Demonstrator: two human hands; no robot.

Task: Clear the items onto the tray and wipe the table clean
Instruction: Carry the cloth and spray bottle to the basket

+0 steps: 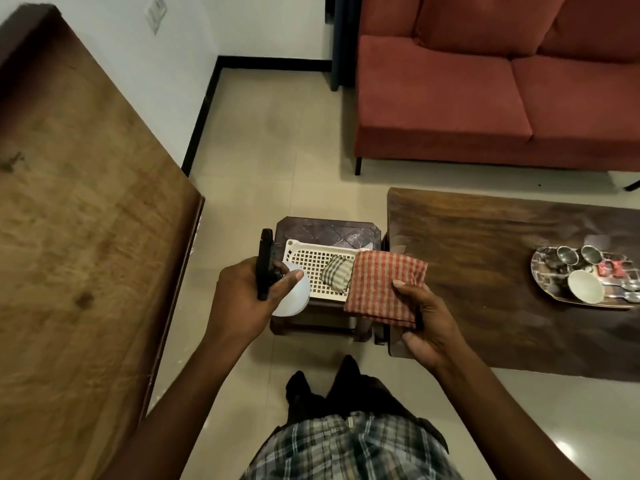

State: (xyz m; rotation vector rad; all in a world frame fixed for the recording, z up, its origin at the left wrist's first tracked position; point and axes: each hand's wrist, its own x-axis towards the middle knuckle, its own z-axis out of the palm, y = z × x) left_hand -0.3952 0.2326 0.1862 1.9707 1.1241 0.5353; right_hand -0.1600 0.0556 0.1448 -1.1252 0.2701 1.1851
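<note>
My left hand [242, 292] grips a spray bottle [292, 294] with a white body and a black trigger head, held over the floor beside a small stool. My right hand [427, 322] holds a folded red checked cloth [382, 287] by its near edge, above the gap between the stool and the dark coffee table [485, 271]. On the coffee table's right side lies an oval tray [543, 291] carrying steel cups, a white bowl [585, 285], spoons and small red wrappers.
A white perforated basket [311, 263] with a folded green checked cloth [336, 277] sits on the dark stool [329, 228]. A large wooden table [76, 220] fills the left. A red sofa [485, 98] stands behind. My legs are below on the tiled floor.
</note>
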